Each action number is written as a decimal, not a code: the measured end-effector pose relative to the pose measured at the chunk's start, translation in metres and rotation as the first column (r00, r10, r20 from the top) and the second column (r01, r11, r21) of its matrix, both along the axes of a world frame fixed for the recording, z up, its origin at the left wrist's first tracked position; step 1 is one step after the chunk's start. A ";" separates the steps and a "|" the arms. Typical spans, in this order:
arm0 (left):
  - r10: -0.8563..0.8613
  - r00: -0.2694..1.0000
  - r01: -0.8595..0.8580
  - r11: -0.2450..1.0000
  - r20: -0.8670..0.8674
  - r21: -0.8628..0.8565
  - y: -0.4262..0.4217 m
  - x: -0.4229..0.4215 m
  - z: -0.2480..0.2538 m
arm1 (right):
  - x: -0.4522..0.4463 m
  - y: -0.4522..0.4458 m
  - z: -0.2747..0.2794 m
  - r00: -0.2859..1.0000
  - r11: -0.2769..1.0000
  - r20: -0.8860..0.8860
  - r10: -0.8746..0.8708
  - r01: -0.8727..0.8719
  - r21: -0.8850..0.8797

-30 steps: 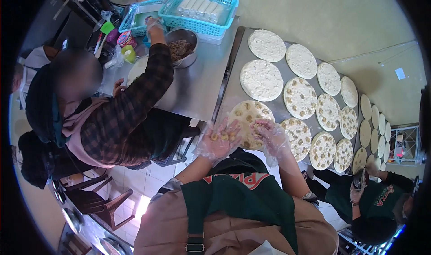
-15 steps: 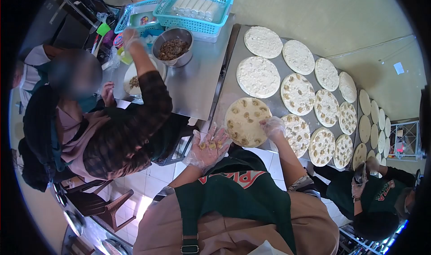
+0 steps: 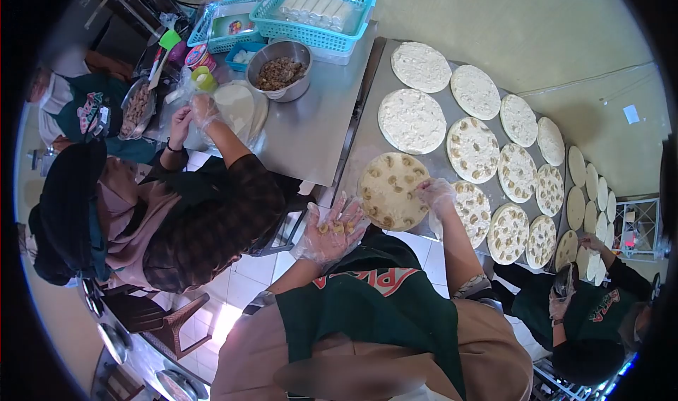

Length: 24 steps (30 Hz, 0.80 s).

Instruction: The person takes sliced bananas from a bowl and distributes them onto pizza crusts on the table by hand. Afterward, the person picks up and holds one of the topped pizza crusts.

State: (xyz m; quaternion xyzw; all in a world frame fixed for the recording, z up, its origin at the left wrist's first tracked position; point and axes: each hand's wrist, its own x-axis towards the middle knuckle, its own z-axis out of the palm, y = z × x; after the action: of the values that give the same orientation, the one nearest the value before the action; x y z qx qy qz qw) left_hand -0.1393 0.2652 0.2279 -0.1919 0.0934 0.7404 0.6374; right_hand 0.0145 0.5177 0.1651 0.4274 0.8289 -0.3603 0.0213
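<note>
My left hand (image 3: 330,233), in a clear plastic glove, is palm up with its fingers spread, and several small yellowish-brown pieces lie on it. It is just left of a round pizza base (image 3: 393,191) that bears white topping and brown slices. Over the right edge of that base, my gloved right hand (image 3: 436,193) has its fingers pinched together; whatever is between the fingertips is too small to name. Beside it lies another topped base (image 3: 472,214), partly behind the hand.
Rows of round bases cover the metal table (image 3: 360,143). At the left, a co-worker (image 3: 212,217) stands by a steel bowl of brown filling (image 3: 281,73) and a blue basket (image 3: 314,13). Another person (image 3: 586,306) works at the right, and one more stands at the far left.
My right hand moved off the base's middle to its right edge, while my left hand opened flatter and shifted slightly left. The co-worker's raised arm came down from the bowl.
</note>
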 end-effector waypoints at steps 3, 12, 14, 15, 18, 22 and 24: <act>-0.002 1.000 0.002 1.000 -0.019 0.024 0.002 0.000 -0.002 | 0.011 0.000 0.010 0.945 0.841 -0.137 -0.298 0.192 -0.506; -0.067 0.997 0.063 0.991 0.031 0.117 0.027 0.002 -0.004 | -0.003 -0.035 0.090 0.692 0.402 -0.282 -0.665 0.014 -0.915; -0.072 0.994 0.062 0.991 0.077 0.117 0.034 0.001 0.004 | -0.009 -0.044 0.107 0.710 0.405 -0.310 -0.632 -0.038 -0.914; -0.081 0.989 0.066 0.991 0.125 0.120 0.037 0.001 0.008 | -0.013 -0.048 0.116 0.735 0.422 -0.332 -0.591 -0.068 -0.904; -0.074 0.990 0.050 0.981 0.121 0.186 0.043 0.004 0.013 | -0.019 -0.057 0.122 0.771 0.500 -0.411 -0.487 -0.139 -0.855; -0.086 0.993 0.067 0.975 0.084 0.213 0.047 0.004 0.026 | -0.026 -0.067 0.135 0.842 0.747 -0.512 -0.170 -0.229 -0.624; -0.103 0.990 0.081 0.975 0.100 0.206 0.049 0.004 0.032 | -0.033 -0.075 0.147 0.863 0.784 -0.497 -0.092 -0.245 -0.570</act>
State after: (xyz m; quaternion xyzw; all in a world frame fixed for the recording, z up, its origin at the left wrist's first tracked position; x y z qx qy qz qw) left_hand -0.1357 0.3139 0.2596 -0.1623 -0.0086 0.7040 0.6913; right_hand -0.0180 0.4427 0.3119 0.2531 0.6592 -0.7069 -0.0406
